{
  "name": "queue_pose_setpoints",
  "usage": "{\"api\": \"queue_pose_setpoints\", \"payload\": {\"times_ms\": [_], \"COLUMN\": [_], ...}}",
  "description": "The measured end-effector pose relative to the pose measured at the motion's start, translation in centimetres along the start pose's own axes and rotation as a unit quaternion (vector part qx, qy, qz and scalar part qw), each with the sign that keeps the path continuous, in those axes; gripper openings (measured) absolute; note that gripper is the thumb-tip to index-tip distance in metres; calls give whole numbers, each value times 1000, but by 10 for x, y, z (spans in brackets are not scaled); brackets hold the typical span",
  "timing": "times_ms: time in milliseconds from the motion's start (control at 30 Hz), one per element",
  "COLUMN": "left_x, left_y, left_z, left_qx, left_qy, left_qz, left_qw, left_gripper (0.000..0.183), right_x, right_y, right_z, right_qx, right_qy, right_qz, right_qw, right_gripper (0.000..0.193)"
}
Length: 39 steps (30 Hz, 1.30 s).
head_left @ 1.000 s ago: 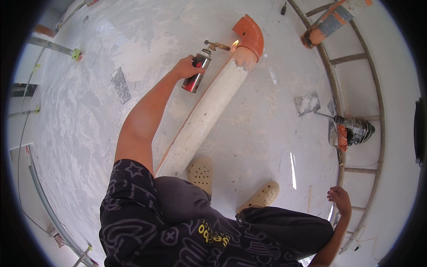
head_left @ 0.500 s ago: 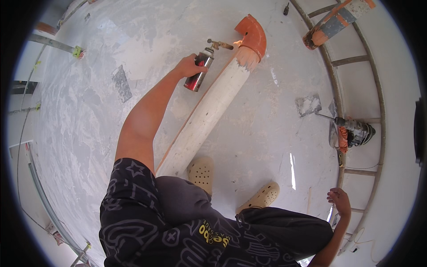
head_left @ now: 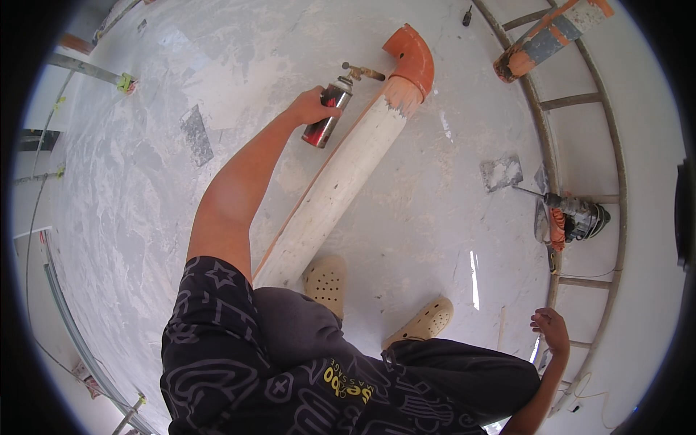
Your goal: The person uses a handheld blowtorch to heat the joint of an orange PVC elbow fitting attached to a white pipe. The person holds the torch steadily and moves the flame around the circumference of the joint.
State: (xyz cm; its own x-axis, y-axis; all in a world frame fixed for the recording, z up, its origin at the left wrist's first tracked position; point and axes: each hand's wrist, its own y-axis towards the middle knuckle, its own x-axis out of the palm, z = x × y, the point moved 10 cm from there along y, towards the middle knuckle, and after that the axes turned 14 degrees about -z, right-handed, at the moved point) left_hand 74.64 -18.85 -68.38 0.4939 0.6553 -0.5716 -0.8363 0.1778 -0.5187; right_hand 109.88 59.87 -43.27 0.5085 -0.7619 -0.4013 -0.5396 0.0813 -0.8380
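Observation:
My left hand (head_left: 313, 109) is wrapped round the gas canister of a blowtorch (head_left: 332, 122), which stands tilted above the floor. Its brass nozzle (head_left: 371, 74) points at the joint where an orange elbow fitting (head_left: 416, 61) meets a long pipe (head_left: 330, 194). White coating covers most of that pipe, with bare orange by the elbow and along its left edge. The pipe's near end runs under my body, out of sight. Over on the right, my right hand (head_left: 552, 330) hangs beside my knee, fingers loosely bent and apart, holding nothing that shows.
A ladder (head_left: 573, 99) lies along the right wall, with another orange-and-grey pipe piece (head_left: 538, 54) across its far end. Beside it rest a power drill (head_left: 580, 217) and a dusty flat plate (head_left: 502, 172). My beige clogs (head_left: 325, 286) stand right of the pipe.
The torch has shifted slightly right, bringing its nozzle closer to the elbow. The orange glow at the joint no longer shows. My right hand stays about where it was.

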Motion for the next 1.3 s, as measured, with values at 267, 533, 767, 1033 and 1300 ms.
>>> {"api": "queue_pose_setpoints", "payload": {"times_ms": [267,533,767,1033,1300], "left_x": [-1,-9,-11,-15,-19], "left_y": [3,4,1,-6,-9], "left_z": [2,13,11,14,20], "left_qx": [-8,16,17,24,34], "left_qy": [6,-6,0,1,-5], "left_qz": [8,26,37,37,50], "left_qw": [1000,1000,999,999,998], "left_gripper": [96,98,94,93,97], "right_x": [-2,-1,-2,-3,-2], "right_y": [0,1,1,2,1], "right_z": [5,4,4,3,3], "right_qx": [7,9,13,7,9], "right_qy": [15,6,9,6,12], "right_qz": [-3,-6,-5,-3,-2], "right_qw": [1000,1000,1000,1000,1000], "right_gripper": [44,45,44,46,47]}}
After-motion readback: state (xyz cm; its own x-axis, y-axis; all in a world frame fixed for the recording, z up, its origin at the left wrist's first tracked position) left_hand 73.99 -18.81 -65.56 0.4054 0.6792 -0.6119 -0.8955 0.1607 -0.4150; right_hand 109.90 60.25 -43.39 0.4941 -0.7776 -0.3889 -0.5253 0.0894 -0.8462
